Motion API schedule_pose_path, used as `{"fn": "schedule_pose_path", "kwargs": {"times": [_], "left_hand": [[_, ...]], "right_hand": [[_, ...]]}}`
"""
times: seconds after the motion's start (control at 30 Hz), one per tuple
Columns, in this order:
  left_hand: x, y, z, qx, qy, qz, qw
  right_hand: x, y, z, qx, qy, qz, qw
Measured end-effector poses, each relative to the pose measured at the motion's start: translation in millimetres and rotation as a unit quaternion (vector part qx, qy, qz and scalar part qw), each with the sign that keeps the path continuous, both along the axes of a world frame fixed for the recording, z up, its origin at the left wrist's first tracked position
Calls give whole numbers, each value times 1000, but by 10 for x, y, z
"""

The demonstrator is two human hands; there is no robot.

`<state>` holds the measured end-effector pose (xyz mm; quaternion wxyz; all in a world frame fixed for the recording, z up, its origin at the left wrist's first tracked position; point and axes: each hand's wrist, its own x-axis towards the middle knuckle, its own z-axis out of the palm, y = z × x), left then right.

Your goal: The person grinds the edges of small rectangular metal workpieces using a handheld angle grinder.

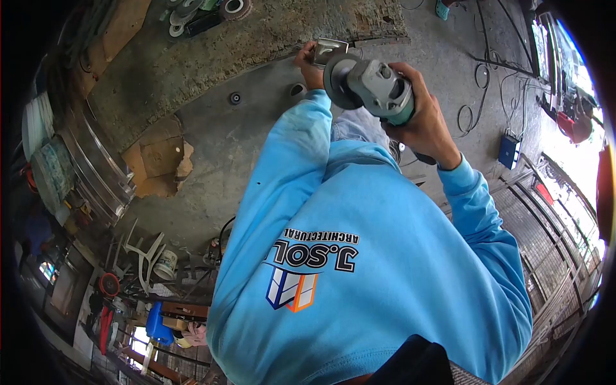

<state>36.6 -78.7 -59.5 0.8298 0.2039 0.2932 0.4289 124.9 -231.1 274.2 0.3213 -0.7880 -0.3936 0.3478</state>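
My right hand [427,119] is wrapped round the green and grey body of an angle grinder [385,90]. The grinder's round disc [341,81] faces left, just below a small shiny metal piece [330,50]. My left hand [310,66] grips that metal piece by its left side, at the edge of a rough, worn workbench [256,42]. The disc and the piece overlap in view; whether they touch is unclear.
Several discs [186,9] lie at the bench's top left. A torn cardboard box [160,160] and a small round part [235,97] are on the floor. Cables [481,77] and a blue box [509,151] are at right, a white chair [146,253] at lower left.
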Motion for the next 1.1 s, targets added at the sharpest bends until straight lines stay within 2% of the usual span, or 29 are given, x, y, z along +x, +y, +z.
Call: {"fn": "schedule_pose_path", "kwargs": {"times": [0.03,0.07,0.13,0.17,0.23,0.27,0.33,0.37,0.43,0.47,0.5,0.53,0.57,0.63,0.67,0.73,0.87,0.97,1.07,1.1], "left_hand": [[-17,29,80,-159,-115,-16,980],[13,1,96,-161,-117,-16,980],[77,-67,77,2,36,-6,999],[63,-67,65,2,35,-4,999],[29,0,266,-95,19,6,995],[26,31,96,-95,16,7,995],[32,50,-487,-120,-96,-70,986],[53,10,-516,-119,-97,-68,986],[109,-83,-471,-43,-20,1,999],[106,-107,-457,-43,-19,2,999],[107,-135,-426,115,109,35,987],[117,-151,-395,270,231,66,932],[120,-127,-369,271,230,64,932],[87,-50,-441,74,113,19,991],[69,-41,-471,77,114,16,990],[26,-22,-357,101,213,-19,972],[14,-37,-270,67,167,-17,983],[119,-51,-594,205,267,13,942],[89,-100,-199,183,295,52,936],[86,-79,-230,184,296,52,936]], "right_hand": [[22,30,-17,3,-33,-8,999],[36,56,-27,6,-67,-16,998],[54,122,10,10,-67,-17,998],[57,144,26,14,-66,-21,998],[19,108,53,2,-52,-8,999],[-7,76,71,-11,-38,4,999],[-80,-1,96,-3,-21,13,1000],[-119,-38,100,4,-1,21,1000],[-155,-87,82,11,15,17,1000],[-170,-116,63,19,11,-5,1000],[-185,-149,42,27,7,-29,999],[-190,-171,4,27,7,-31,999],[-184,-183,-46,33,17,-38,999],[-180,-190,-133,42,28,-49,997],[-176,-183,-179,47,28,-52,997],[-164,-149,-270,53,30,-57,997],[-84,-137,-504,66,73,-113,989],[-111,-195,-521,88,85,-117,986],[-189,-332,-401,67,64,-57,994],[-216,-371,-381,67,65,-57,994]]}}
